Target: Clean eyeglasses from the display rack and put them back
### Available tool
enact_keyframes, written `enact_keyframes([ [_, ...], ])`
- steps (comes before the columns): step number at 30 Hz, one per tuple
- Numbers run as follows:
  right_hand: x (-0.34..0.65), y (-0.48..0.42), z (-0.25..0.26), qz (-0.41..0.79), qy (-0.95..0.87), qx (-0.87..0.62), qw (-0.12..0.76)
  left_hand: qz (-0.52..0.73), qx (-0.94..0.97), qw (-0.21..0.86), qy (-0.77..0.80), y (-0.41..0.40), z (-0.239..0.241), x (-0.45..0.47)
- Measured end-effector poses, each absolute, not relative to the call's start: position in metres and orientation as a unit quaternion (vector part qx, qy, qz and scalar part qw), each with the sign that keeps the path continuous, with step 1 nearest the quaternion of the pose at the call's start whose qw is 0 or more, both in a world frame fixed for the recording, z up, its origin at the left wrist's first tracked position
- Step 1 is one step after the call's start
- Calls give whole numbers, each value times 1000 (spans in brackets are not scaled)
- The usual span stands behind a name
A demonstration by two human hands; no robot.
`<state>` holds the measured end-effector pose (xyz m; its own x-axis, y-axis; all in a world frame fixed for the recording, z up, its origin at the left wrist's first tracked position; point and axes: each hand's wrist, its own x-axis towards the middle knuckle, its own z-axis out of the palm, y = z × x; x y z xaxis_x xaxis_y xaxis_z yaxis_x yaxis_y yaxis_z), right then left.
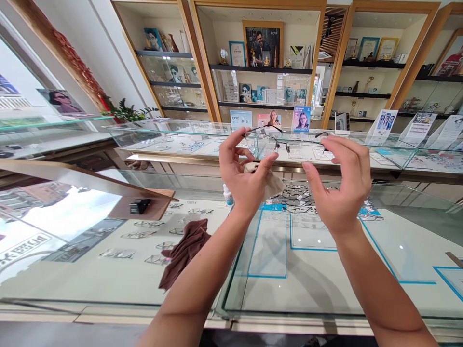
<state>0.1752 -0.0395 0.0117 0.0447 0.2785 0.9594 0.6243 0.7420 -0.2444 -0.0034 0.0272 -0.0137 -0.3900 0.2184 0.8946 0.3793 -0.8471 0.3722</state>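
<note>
A pair of thin dark-framed glasses is held up at chest height between both my hands. My left hand pinches the left lens side, and a small beige cleaning cloth is tucked in its palm. My right hand grips the right end of the frame with thumb and fingertips. Both hands hover above a glass display counter.
A brown cloth lies on the counter's glass top at the left. A small spray bottle stands behind my left wrist. Rows of glasses lie inside the cases. A second glass counter and wooden shelves with pictures stand behind.
</note>
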Motion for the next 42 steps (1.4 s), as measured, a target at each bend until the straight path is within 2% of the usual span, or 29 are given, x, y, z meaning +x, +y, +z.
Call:
enact_keyframes([
  [11, 171, -30, 3, -27, -659, -343, 668, -804, -512, 123, -276, 21, -18, 1],
  [16, 170, -29, 2, -14, -656, -334, 677, -799, -525, 86, -279, 17, -16, 2],
  [27, 171, -27, 1, 94, -634, -320, 697, -793, -548, 30, -267, 3, -6, 0],
  [42, 166, -40, 4, -25, -624, -318, 714, -768, -573, 38, -285, 13, -8, -7],
])
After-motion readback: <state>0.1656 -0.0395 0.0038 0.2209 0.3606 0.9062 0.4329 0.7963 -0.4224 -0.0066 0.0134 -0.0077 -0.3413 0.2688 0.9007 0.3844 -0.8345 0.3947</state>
